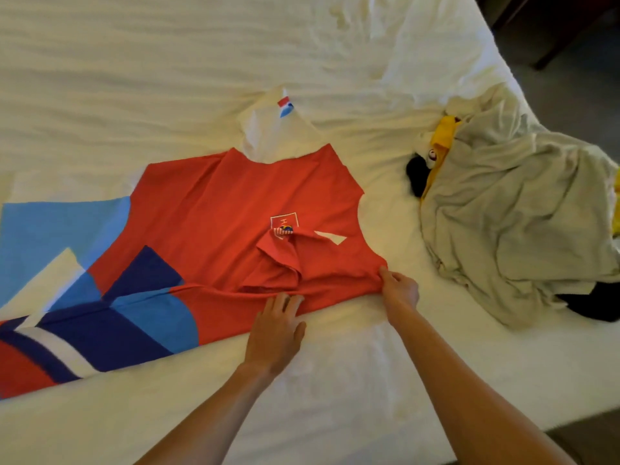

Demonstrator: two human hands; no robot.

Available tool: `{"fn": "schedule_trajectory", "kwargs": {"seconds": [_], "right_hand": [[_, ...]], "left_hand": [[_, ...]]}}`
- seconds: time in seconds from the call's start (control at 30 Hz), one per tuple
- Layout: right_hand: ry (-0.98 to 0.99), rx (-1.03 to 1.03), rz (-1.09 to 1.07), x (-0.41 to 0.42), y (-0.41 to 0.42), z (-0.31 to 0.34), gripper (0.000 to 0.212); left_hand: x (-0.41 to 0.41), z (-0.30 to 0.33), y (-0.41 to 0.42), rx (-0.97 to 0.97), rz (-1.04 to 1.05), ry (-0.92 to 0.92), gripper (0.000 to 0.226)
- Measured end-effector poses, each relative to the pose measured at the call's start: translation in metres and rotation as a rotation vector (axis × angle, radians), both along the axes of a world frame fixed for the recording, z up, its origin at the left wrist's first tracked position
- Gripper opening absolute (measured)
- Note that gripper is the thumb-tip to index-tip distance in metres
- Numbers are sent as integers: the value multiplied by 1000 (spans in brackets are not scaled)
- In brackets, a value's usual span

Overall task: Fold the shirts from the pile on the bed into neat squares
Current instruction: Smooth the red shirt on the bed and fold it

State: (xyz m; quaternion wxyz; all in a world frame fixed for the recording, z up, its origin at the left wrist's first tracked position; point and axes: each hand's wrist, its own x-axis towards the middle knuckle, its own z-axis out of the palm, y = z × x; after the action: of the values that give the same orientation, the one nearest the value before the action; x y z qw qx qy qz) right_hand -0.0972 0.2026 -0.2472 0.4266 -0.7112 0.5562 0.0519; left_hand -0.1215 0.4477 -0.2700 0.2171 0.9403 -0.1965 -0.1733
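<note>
You are working a red shirt (235,203) lying spread across the white bed (335,380), its blue-and-white patterned end running off to the left. Your left hand (275,333) is resting flat, fingers straight, on the shirt's near edge; your right hand (399,288) is pinching the shirt's near right corner. The pile (513,223) — grey, yellow and black garments — is sitting well apart, by the bed's right edge.

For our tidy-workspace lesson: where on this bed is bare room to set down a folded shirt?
Bare sheet lies beyond the red shirt toward the bed's far side, and along the near edge around the forearms. The right side is crowded by the clothes pile.
</note>
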Motion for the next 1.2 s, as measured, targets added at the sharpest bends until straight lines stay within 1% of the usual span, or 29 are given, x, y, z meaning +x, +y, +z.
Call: {"fn": "schedule_trajectory", "kwargs": {"seconds": [0.07, 0.13, 0.23, 0.3, 0.33, 0.43, 0.47, 0.53, 0.6, 0.63, 0.67, 0.7, 0.77, 0.8, 0.83, 0.9, 0.93, 0.97, 1.0, 1.07, 1.1, 1.13, 1.2], "right_hand": [[-17, -36, -44, -10, -11, 0, 31], [-17, -53, -81, -26, -17, -4, 29], [-31, -2, -54, -46, -20, -10, 34], [-57, 32, -6, -48, -23, -4, 43], [-68, 59, 5, -47, -26, -1, 44], [-99, 67, 41, -49, -38, 0, 23], [-112, 41, 60, -49, -40, -1, 20], [-137, -44, 110, -50, -35, -2, 23], [-176, -225, 206, -45, -18, -1, 41], [-197, -329, 284, -41, -8, 2, 49], [-232, -414, 380, -36, 3, 6, 51], [-282, -456, 487, -28, 11, 8, 48], [-376, -427, 672, -8, 23, 7, 37], [-384, -403, 740, 4, 27, 5, 36], [-365, -388, 805, 16, 31, 1, 38], [-232, -343, 914, 40, 35, -2, 46], [-143, -322, 955, 52, 36, -5, 49], [-70, -311, 990, 61, 35, -7, 47], [-32, -306, 1012, 69, 33, -9, 42], [-73, -267, 985, 79, 27, -9, 23], [-118, -227, 939, 81, 23, -9, 17], [-150, -188, 897, 82, 19, -8, 14], [-167, -136, 854, 81, 13, -7, 11]], "left_hand": [[0, -3, -6, 23, 15, -34, 47], [-2, -2, -13, 45, 16, -42, 45], [-6, 2, -24, 67, 66, -50, 44], [-8, 3, -28, 84, 94, -49, 46], [-10, 4, -30, 95, 104, -53, 47], [-11, 4, -30, 98, 116, -52, 47], [-12, 4, -29, 85, 112, -38, 46], [-12, 6, -28, 28, 93, 8, 42], [-11, 10, -25, -89, 90, 36, 34], [-10, 13, -22, -153, 103, 18, 29], [-8, 16, -18, -210, 124, -24, 25], [-4, 18, -14, -251, 151, -84, 22], [8, 21, -3, -263, 218, -207, 25], [15, 21, 2, -240, 261, -235, 30], [24, 21, 7, -213, 308, -226, 38], [40, 21, 8, -154, 361, -144, 57], [49, 21, 7, -107, 329, -119, 65], [57, 21, 5, -45, 252, -95, 69], [64, 20, 3, 24, 148, -54, 67], [79, 17, 1, 99, -18, 43, 47], [86, 16, 2, 74, -39, 84, 35], [92, 16, 5, 4, -20, 133, 25], [101, 17, 10, -191, 79, 259, 10]]}}
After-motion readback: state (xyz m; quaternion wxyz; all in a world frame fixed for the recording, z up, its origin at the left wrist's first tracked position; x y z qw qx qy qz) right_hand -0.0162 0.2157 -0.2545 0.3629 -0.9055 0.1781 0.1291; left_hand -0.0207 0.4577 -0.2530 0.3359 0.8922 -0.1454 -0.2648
